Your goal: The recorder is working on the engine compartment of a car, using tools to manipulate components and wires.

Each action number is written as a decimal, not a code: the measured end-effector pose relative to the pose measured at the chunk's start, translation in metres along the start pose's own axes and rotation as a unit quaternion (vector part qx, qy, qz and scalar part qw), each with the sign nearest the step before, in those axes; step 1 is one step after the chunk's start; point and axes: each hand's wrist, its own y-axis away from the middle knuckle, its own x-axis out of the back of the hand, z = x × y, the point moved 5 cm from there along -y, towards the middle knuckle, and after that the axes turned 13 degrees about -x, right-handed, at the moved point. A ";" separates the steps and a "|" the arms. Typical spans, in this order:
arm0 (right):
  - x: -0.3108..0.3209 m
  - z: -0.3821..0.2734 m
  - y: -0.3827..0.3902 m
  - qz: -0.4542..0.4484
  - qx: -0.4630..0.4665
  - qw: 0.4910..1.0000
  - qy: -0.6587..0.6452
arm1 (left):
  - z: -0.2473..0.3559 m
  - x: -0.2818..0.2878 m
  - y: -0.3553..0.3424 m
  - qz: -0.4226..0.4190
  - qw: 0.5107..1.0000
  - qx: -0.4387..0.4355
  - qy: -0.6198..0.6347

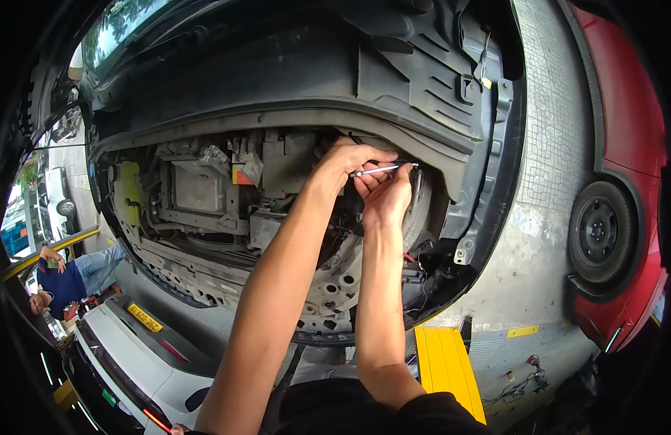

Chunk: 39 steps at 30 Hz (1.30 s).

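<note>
Slim silvery tool at the far right part of the open engine bay, lying nearly crosswise, long axis left to right, right end tipped slightly farther from the wearer. Right hand closed on it, thumb near that right end. Left hand arches over the other end; fingertips shadowed, cannot tell whether they grip.

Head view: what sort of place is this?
Most likely a car repair workshop. A vehicle's engine bay lies exposed in front of the person, a yellow beam that may be part of a lift stands close by, and a red car is parked at the right.
</note>
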 end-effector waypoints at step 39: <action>0.012 -0.025 0.000 -0.056 -0.006 0.998 0.019 | -0.023 -0.027 -0.033 0.173 0.975 0.035 -0.138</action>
